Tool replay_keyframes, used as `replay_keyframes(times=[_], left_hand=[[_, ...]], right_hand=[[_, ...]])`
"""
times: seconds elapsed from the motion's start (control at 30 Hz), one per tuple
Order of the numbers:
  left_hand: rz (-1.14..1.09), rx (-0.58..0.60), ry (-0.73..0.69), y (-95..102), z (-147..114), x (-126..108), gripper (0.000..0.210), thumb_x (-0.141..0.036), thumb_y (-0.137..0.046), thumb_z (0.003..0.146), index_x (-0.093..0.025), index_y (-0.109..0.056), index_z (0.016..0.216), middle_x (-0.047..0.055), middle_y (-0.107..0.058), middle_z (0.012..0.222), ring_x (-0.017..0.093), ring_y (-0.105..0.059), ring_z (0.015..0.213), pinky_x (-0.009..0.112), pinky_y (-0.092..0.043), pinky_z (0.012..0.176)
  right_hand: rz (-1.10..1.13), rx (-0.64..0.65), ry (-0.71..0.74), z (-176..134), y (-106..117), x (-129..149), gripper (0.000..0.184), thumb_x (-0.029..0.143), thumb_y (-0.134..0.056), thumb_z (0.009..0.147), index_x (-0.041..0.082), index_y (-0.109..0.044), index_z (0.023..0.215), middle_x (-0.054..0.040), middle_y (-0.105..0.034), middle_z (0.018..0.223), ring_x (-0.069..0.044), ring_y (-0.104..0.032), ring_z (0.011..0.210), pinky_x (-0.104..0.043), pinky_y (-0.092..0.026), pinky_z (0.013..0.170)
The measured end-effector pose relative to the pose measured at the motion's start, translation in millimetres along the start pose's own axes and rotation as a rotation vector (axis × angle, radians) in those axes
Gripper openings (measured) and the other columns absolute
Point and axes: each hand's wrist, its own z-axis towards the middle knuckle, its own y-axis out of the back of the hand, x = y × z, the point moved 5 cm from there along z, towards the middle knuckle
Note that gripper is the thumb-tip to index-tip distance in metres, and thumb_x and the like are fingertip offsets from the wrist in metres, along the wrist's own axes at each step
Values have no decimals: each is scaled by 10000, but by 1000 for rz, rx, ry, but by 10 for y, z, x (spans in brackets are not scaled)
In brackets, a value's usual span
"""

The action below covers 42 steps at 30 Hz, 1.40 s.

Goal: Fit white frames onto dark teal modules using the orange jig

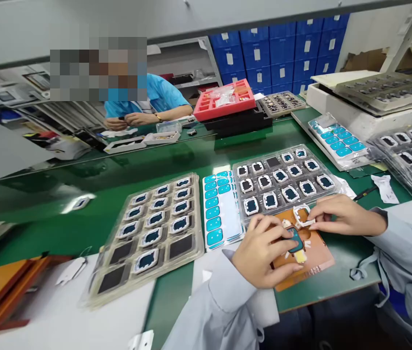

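Left hand (264, 255) presses a dark teal part (295, 239) onto the orange jig (317, 255) at the near bench (93, 228) edge, fingers closed on it. Just right, the right hand (340, 216) pinches a white frame (302, 216) above the jig. Best to keep the part pinned flat and lower the frame squarely.

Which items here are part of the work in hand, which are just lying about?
In hand: left hand pressing the dark part on the orange fixture; right hand holding the white frame.
Lying about: red tray, blue bins, black pen.
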Motion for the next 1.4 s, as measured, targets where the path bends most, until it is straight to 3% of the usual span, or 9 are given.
replay_keyframes(times=[0.17,0.3,0.4,0.5,0.67,0.83,1.23,1.3,1.4], left_hand=[[15,0,-8,22,15,-7,255,-405,-597,895,-192,-696,995,56,-728,935,239,-556,968,415,-388,847],[20,-2,-19,30,17,-15,229,-369,-617,887,-178,-694,987,51,-731,930,239,-562,970,414,-391,853],[26,16,-1,24,11,-5,231,-374,-610,889,-189,-701,994,55,-732,948,239,-564,985,420,-402,862],[28,23,5,23,10,-5,230,-377,-596,897,-198,-705,991,61,-733,948,242,-569,985,426,-410,859],[32,-8,-17,32,22,-25,190,-340,-624,889,-187,-695,977,42,-734,935,233,-566,967,416,-404,847],[74,-11,-31,31,24,-27,158,-296,-615,887,-201,-703,977,48,-728,914,224,-569,953,409,-408,842],[88,-39,-29,47,42,-48,140,-302,-623,889,-198,-695,950,35,-735,886,225,-576,929,408,-404,839],[115,-87,-4,69,45,-40,144,-321,-652,870,-189,-682,921,27,-730,850,220,-578,901,398,-399,819],[196,-216,62,140,36,-19,318,-460,-724,802,-172,-661,922,44,-719,832,224,-567,865,390,-406,781]], right_hand=[[112,-20,-77,-18,-61,-112,197,359,-630,938,168,-675,921,52,-491,578,-66,-412,459,-192,-337,447],[161,-155,-73,-24,-14,-173,211,332,-722,867,183,-657,1002,-39,-608,907,-62,-466,526,-202,-416,480],[213,-130,-98,-33,-20,-238,189,307,-717,867,190,-661,1005,-96,-645,1159,-55,-516,535,-205,-446,469],[224,-100,-114,-45,-31,-276,146,292,-713,870,171,-666,939,-115,-667,1218,-67,-587,569,-208,-469,494],[193,-121,-70,-37,-35,-276,175,304,-758,834,166,-670,893,-125,-692,1190,-115,-672,678,-224,-506,545],[75,-138,38,-10,-35,-228,196,357,-747,847,196,-700,949,-109,-714,1144,-221,-686,1015,-343,-534,840],[15,-161,101,-13,-49,-148,178,327,-746,853,192,-686,953,-108,-715,1125,-200,-643,912,-365,-465,806],[26,-198,100,-11,-76,-90,178,314,-763,836,191,-687,939,-100,-720,1102,-192,-616,885,-361,-462,793],[42,-235,69,-7,-163,22,195,308,-782,812,200,-695,950,-82,-721,1098,-193,-553,863,-361,-465,776]])
